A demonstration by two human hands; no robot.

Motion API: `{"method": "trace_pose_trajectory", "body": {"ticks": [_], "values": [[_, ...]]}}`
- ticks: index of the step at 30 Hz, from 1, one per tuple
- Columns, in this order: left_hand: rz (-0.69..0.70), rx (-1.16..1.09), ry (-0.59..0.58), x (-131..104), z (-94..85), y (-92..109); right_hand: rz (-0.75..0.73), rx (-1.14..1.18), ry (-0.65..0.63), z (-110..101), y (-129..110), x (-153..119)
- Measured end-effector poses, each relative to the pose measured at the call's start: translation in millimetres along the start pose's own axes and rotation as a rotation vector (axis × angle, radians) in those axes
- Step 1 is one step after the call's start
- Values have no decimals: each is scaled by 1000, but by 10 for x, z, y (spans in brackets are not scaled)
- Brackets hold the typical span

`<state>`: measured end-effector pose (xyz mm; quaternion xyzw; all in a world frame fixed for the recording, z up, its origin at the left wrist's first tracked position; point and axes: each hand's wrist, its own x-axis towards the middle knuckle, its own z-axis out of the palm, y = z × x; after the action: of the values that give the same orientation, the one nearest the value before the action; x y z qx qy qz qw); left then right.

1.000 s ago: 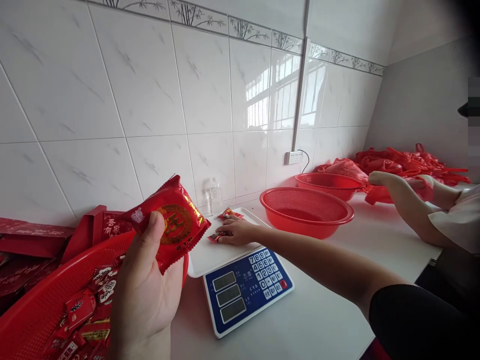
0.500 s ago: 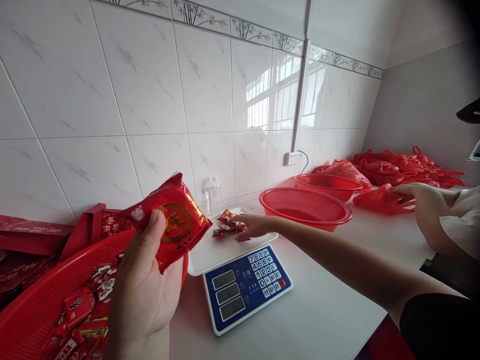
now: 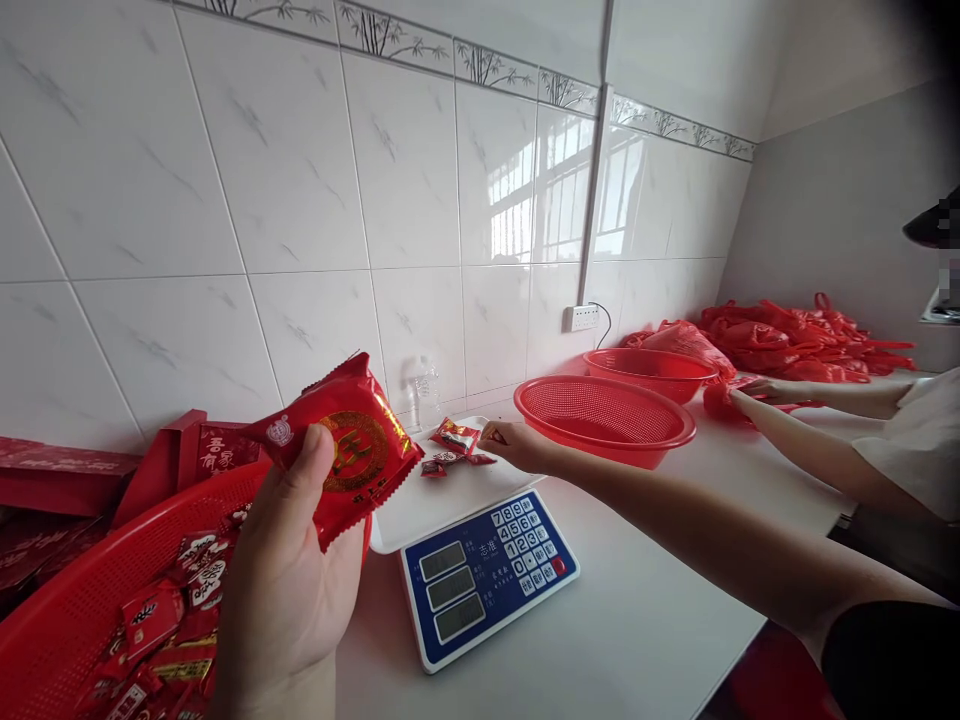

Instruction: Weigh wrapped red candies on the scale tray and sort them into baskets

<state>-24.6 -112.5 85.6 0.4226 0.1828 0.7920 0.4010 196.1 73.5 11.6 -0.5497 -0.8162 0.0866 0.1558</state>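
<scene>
Holding a red packet (image 3: pixel 360 452) up at 8 o'clock, our left hand (image 3: pixel 289 560) pinches it, thumb in front; the fingers behind it are hidden. Just below the view's middle, toward 6 o'clock, our right hand (image 3: pixel 514 446) is beside small packets (image 3: pixel 454 437) on the pan (image 3: pixel 401 510) of a scale (image 3: pixel 487 580). Its fingers are curled in together; we cannot tell whether they pinch anything.

Over the last second, this right hand has drawn off the small packets toward 3 o'clock, uncovering them, while the red packet has hardly moved. We take it that the small ones are laid down and the red one is kept apart.

The red packet's printed face is toward us, its zigzag seams facing about 11 and 5 o'clock. It looks nearly square and partly covered, so its long axis is hard to call; seam to seam, it runs 11 to 5.

A basket (image 3: pixel 79 588) of snacks (image 3: pixel 154 612) sits low at 8 o'clock, two red bowls (image 3: pixel 600 402) at 4, and a co-worker's hands (image 3: pixel 761 391) are at a red bag (image 3: pixel 718 402) at 3.
</scene>
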Motion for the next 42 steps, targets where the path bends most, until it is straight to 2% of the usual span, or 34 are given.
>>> {"method": "trace_pose_trajectory", "body": {"ticks": [5, 10, 13, 15, 19, 25, 28, 31, 34, 36, 42], "values": [[-4, -3, 6, 3, 4, -4, 141, -83, 142, -267, 156, -37], [-3, 18, 12, -8, 0, -2, 302, -208, 239, -543, 573, -70], [0, 12, 4, -18, 3, 7, 364, -265, 266, -591, 784, -80], [2, -3, -3, -18, 6, 10, 354, -294, 283, -564, 821, -73], [-8, -20, -6, -9, 5, 6, 215, -285, 239, -370, 603, -31], [-15, -18, -11, -16, -6, 7, -58, -126, -40, 24, 72, -20], [-12, -13, -6, -25, -9, 13, -112, -45, -117, 109, -46, -48], [-17, -12, -9, -28, -12, 11, -114, 12, -116, 112, -65, -55], [-18, -16, -21, -20, -11, 2, -96, 42, -72, 39, -6, -36], [-19, -11, -28, -12, -9, -2, -55, 42, 1, -67, 90, -19], [-1, 4, -37, -6, -6, -2, 194, -76, 296, -519, 588, -29]]}}
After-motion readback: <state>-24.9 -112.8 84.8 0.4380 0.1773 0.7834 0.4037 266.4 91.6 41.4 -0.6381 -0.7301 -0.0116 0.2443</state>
